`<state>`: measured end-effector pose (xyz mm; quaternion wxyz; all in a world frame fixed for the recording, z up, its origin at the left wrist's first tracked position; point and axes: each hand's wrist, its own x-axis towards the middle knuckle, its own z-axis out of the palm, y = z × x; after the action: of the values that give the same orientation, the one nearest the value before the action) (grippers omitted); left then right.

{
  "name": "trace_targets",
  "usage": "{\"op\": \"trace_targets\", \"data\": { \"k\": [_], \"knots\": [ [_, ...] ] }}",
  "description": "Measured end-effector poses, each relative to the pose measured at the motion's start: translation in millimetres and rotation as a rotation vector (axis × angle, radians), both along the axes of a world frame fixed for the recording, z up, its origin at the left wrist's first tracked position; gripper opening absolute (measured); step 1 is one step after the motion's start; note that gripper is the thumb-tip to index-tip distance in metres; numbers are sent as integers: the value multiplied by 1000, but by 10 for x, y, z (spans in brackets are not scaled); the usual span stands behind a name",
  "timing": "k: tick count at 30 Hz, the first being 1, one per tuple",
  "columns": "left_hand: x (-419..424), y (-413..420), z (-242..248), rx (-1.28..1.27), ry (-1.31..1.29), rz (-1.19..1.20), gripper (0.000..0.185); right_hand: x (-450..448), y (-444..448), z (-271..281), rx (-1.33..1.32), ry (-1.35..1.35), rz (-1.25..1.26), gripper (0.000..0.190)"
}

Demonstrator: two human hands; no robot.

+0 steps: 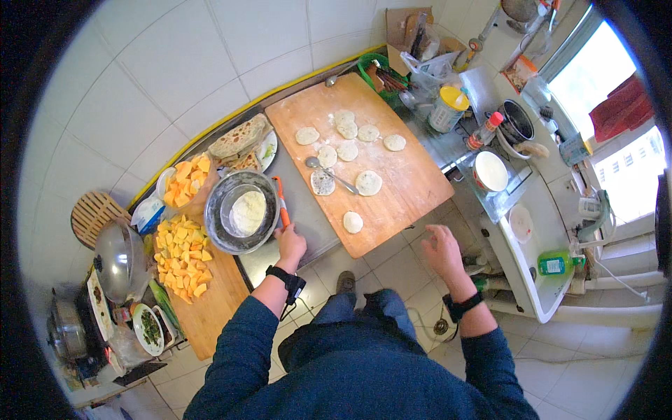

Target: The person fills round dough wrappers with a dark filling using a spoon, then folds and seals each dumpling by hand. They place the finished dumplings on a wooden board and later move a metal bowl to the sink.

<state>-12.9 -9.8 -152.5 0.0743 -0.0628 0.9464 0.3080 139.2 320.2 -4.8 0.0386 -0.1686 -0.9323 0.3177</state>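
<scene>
My left hand point(290, 245) is closed around the end of an orange-handled peeler or knife point(283, 205), which lies beside a metal bowl point(211, 210) holding a smaller bowl of flour point(249, 212). My right hand point(442, 251) hangs over the floor off the board's front edge, fingers apart and holding nothing. On the large wooden board point(415, 197) lie several flattened dough rounds point(368, 183) and a small dough piece point(353, 222) near the front corner. A metal spoon point(338, 179) rests across the board, its bowl among the rounds. Loose flour dusts the board.
Left are a smaller cutting board point(205, 331) with cubed orange squash point(184, 257), a container of squash chunks point(186, 181), flatbreads point(241, 139) and a wok lid point(121, 262). Right are a white bowl point(491, 172), a red-capped bottle point(485, 131), a yellow-lidded can point(448, 110) and a sink point(541, 283).
</scene>
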Motion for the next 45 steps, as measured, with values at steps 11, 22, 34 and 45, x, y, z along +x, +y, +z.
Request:
{"op": "trace_targets", "data": {
  "k": [11, 22, 34, 45],
  "knots": [
    [147, 345, 470, 593, -95, 310, 11, -1515, 303, -116, -6, -16, 701, 20],
    [-176, 2083, 1562, 947, -59, 18, 14, -1931, 465, -80, -681, -89, 635, 32],
    [-460, 2574, 1248, 715, -264, -122, 20, -2133, 1880, -830, -1078, -221, -336, 24],
    [-30, 1531, 911, 568, -145, 135, 19, -1956, 1924, -925, -566, -166, 27, 37]
  ]
}}
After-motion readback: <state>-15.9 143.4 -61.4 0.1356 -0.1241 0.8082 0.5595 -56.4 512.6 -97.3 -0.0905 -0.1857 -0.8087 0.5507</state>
